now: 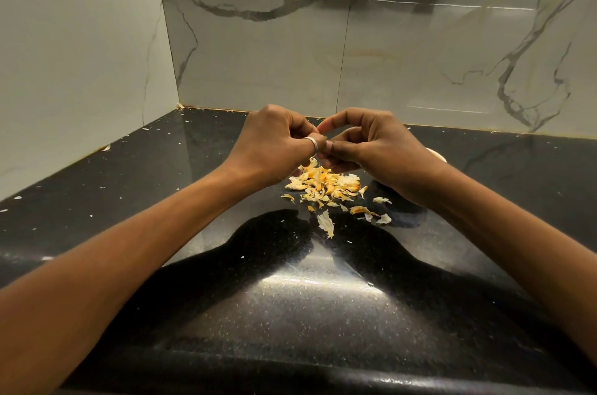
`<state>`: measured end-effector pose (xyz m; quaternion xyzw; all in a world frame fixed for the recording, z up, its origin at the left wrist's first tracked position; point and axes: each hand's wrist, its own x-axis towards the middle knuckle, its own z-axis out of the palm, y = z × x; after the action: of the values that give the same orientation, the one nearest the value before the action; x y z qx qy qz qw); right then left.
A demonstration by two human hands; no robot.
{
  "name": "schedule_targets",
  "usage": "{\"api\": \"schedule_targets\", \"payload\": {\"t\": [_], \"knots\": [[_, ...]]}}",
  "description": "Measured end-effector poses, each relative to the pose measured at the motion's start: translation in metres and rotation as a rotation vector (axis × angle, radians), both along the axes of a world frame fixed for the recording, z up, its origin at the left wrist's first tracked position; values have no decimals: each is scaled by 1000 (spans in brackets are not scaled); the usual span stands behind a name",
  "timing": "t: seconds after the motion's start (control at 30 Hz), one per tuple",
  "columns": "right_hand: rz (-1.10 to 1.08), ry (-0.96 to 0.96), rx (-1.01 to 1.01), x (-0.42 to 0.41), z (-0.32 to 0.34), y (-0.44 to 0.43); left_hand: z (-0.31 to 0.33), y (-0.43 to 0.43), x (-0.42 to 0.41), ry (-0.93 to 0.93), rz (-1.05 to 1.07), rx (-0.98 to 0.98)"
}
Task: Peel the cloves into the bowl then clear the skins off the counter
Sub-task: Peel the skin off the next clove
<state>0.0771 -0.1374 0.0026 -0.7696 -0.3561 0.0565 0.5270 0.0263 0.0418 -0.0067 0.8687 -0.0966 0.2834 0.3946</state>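
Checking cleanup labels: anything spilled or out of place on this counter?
Yes. Garlic skins lie in a loose pile on the black counter below the left hand and right hand, which pinch a clove hidden between them; a few strayed nearer the camera. Small pale flecks also dot the counter's left side by the wall. Nothing looks damaged.

The light is warm and a bit dim. It seems to come from above and behind the person, because a big dark shadow falls forward on the black worktop (97,201). A bright shiny patch glows on the worktop near its front edge. Thin white streaks of glare sit on the wall tiles (420,55) at the right. The middle is sharp, and the skins (323,183) show clearly. The wide lens bends the edges: wall lines lean, and the arms (97,265) look very big near the bottom corners.
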Motion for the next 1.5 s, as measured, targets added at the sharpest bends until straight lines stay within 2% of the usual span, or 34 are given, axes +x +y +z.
{"api": "schedule_targets", "payload": {"t": [0.27, 0.57, 0.93, 1.17, 1.5], "knots": [[12, 42, 57, 0, 3, -2, 1, 0, -1, 119, -68, -185], [-2, 59, 56, 0, 1, -1, 0, 0, 0, 136, -44, -188], [15, 56, 67, 2, 0, 0, 1, -1, -1, 224, -86, -287], [10, 117, 86, 0, 0, 0, 1, 1, 0, 228, -74, -300], [-28, 44, 114, 4, 7, -5, 0, 2, 1, 219, -33, -291]]}}
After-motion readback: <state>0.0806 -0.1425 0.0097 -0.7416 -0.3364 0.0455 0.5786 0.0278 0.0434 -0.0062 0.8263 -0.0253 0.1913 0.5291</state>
